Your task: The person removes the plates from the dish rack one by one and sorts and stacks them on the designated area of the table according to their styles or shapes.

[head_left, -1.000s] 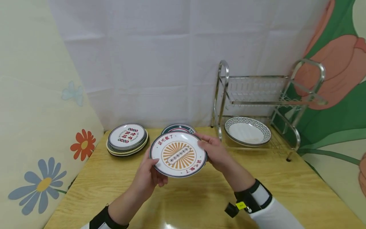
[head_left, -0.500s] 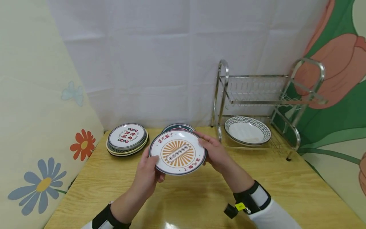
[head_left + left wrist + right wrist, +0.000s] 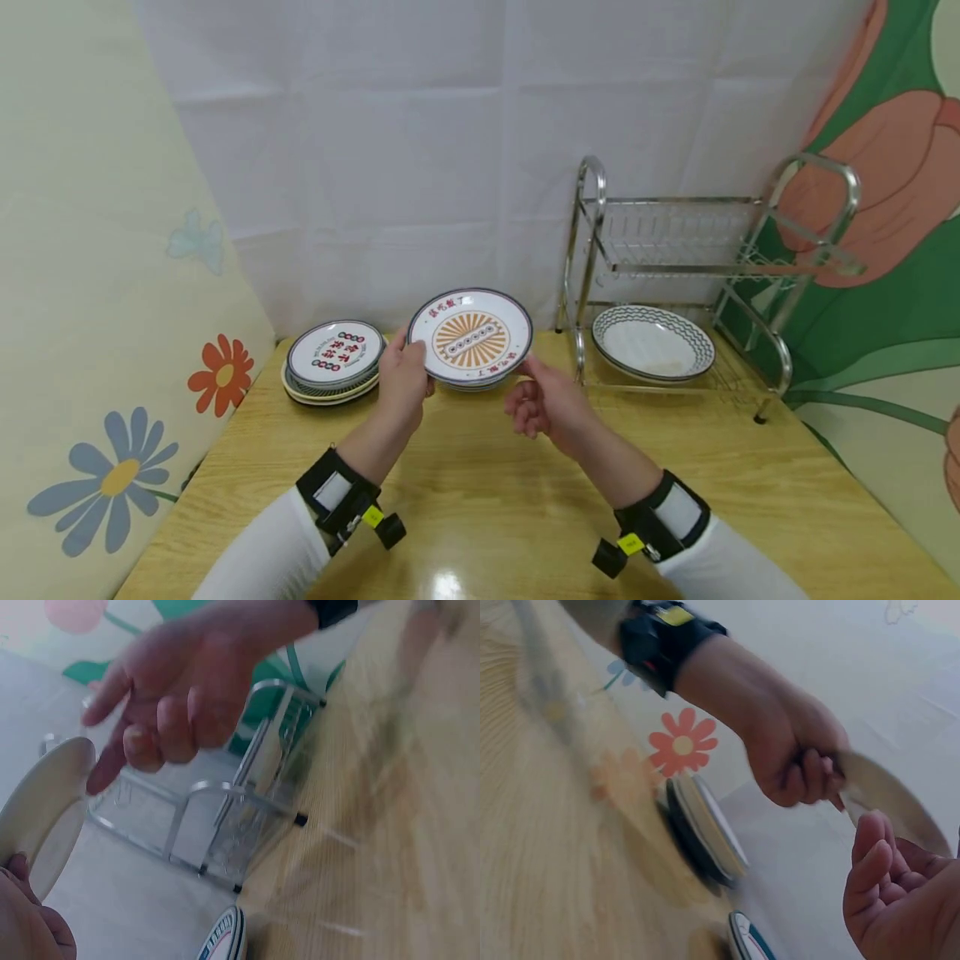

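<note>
A white plate (image 3: 472, 337) with an orange sunburst and red lettering is held tilted in the air. My left hand (image 3: 403, 372) grips its left rim, thumb on top; the right wrist view shows that hand (image 3: 795, 754) with fingers curled behind the plate (image 3: 889, 799). At the lower right rim, my right hand (image 3: 551, 406) just touches with a fingertip, its thumb apart from the plate and its other fingers loosely bent, as the left wrist view of the right hand (image 3: 187, 697) shows. Below the held plate lie further plates (image 3: 474, 386), mostly hidden by it.
A stack of plates (image 3: 335, 354) stands at the left on the wooden table (image 3: 480, 500). To the right is a two-tier metal dish rack (image 3: 682, 269), with a wavy-rimmed white dish (image 3: 654, 343) on its lower tier. A white cloth (image 3: 390, 167) hangs behind.
The plate has moved up and away from me, now over the middle plates. My left hand has gone forward with it; my right hand has loosened from its firm hold on the rim.
</note>
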Action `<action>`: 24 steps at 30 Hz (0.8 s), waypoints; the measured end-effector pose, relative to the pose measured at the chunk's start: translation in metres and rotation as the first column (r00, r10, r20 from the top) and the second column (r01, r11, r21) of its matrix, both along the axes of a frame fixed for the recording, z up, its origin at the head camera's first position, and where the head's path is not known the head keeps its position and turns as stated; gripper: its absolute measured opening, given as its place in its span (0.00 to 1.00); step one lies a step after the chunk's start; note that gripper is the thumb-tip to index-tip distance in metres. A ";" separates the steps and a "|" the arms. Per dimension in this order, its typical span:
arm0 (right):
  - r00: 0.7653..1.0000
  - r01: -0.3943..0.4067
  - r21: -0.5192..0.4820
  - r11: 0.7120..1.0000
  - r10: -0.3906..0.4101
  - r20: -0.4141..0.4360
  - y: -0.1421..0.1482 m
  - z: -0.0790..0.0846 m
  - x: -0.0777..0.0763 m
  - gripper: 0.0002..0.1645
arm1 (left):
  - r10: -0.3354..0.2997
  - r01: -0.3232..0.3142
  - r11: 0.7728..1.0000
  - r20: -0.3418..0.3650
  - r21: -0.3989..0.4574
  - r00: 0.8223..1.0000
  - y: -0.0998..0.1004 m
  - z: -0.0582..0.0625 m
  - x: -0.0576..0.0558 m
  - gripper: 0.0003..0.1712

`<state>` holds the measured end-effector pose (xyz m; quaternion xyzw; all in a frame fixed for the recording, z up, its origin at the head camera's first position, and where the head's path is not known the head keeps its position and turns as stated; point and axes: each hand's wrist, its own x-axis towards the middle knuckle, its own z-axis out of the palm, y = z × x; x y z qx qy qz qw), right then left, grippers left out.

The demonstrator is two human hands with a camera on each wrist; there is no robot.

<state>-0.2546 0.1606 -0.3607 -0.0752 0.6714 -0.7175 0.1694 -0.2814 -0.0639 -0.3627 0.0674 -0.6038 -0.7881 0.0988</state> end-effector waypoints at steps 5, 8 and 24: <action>0.999 -0.050 0.082 0.995 0.048 0.025 -0.010 -0.008 0.004 0.37 | 0.086 -0.085 0.996 0.036 -0.031 0.996 0.008 -0.010 -0.040 0.29; 0.994 -0.106 0.128 0.986 0.103 0.034 -0.015 -0.014 0.009 0.37 | 0.135 -0.132 0.987 0.040 -0.089 0.990 0.012 -0.020 -0.060 0.26; 0.970 -0.244 0.231 0.942 0.240 0.044 -0.030 -0.038 0.020 0.30 | 0.220 -0.188 0.948 0.103 -0.255 0.970 0.009 -0.081 -0.109 0.26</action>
